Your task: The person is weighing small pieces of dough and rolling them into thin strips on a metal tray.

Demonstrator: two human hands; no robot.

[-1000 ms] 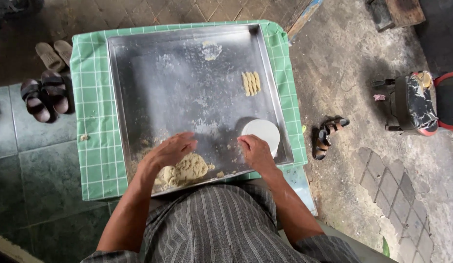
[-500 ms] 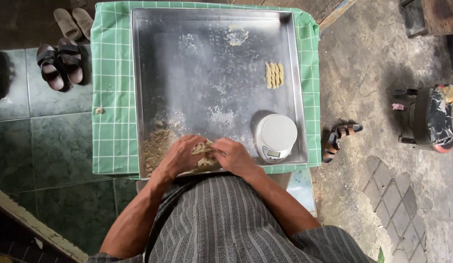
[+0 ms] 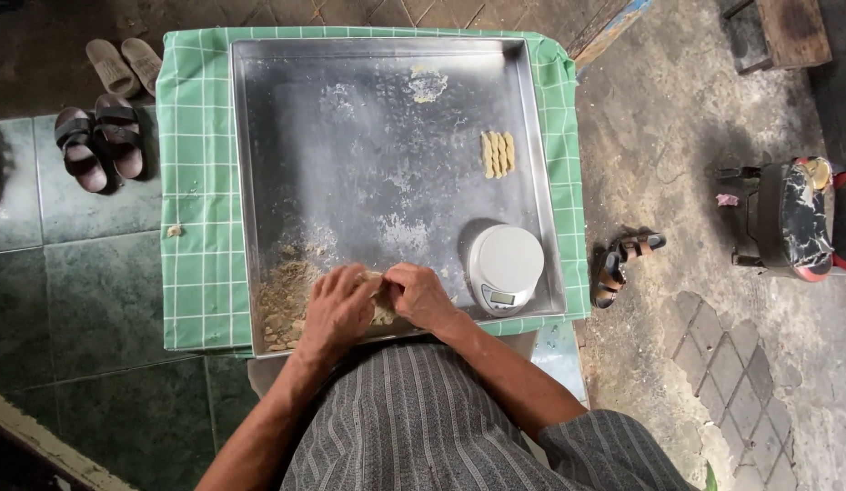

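both hands, left hand (image 3: 337,309) and right hand (image 3: 421,295), closed together on a pale lump of dough (image 3: 383,312) at the near edge of the large square metal tray (image 3: 387,136). judged step: portioning. beyond, round white kitchen scale (image 3: 505,266), then four shaped dough strips (image 3: 497,154).

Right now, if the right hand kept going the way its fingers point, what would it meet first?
The right hand points leftward, across the dough lump it already touches, so it would meet the left hand almost at once; their fingertips look nearly touching, though depth is unclear.
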